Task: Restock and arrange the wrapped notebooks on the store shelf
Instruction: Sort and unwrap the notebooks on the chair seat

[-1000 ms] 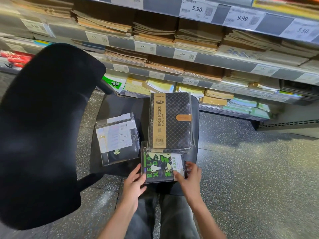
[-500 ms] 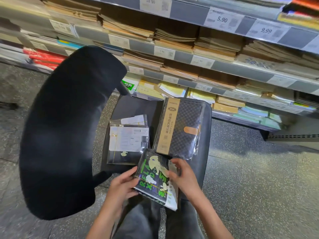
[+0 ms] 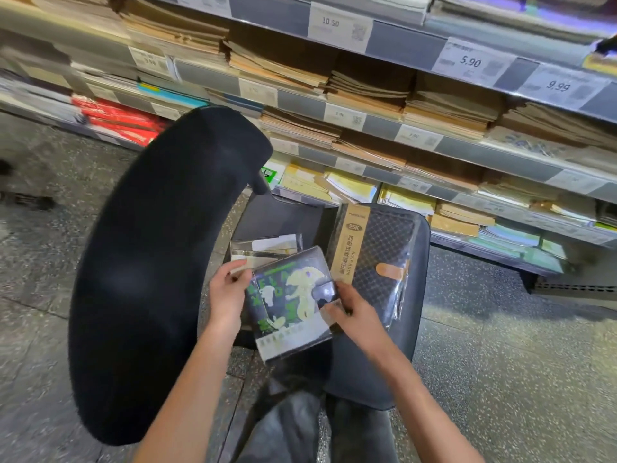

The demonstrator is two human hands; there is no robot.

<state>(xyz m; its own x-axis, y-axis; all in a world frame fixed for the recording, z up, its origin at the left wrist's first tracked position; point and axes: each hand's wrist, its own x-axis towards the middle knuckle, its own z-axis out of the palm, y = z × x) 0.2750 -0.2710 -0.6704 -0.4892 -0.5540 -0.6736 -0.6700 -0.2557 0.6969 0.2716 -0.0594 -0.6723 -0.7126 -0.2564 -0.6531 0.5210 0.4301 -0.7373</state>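
The person holds a small dark notebook (image 3: 287,297) with green lettering and a pale cartoon figure above the near part of a chair seat (image 3: 374,372). It is tilted, its far edge over the clear packets (image 3: 263,248) that lie on the left of the seat. The left hand (image 3: 227,292) grips its left edge, fingers curled round the side. The right hand (image 3: 354,317) pinches its right edge near the clasp tab, thumb on top; what its other fingers do beneath cannot be seen.

The notebook looks light and fairly stiff, since it keeps flat while held only by its two edges. Its plastic wrap shines and is probably slippery, and loose film at the near end could crumple or tear if pulled. The firm long edges seem the safer hold; the clasp tab and the loose film do not.

Just to the right, a larger checked notebook (image 3: 374,259) with a tan paper band lies wrapped on the seat, apparently touching or just beside the small one.

The seat is dark and padded, a soft, slightly uneven rest. The chair's black backrest (image 3: 160,269) stands at the left. The floor (image 3: 500,362) is speckled stone. On the far side run shelves (image 3: 467,152) of stacked brown and yellow notebooks, with price tags (image 3: 470,60) on the rails. The stacks look close-packed, so room for sliding one in is likely tight.
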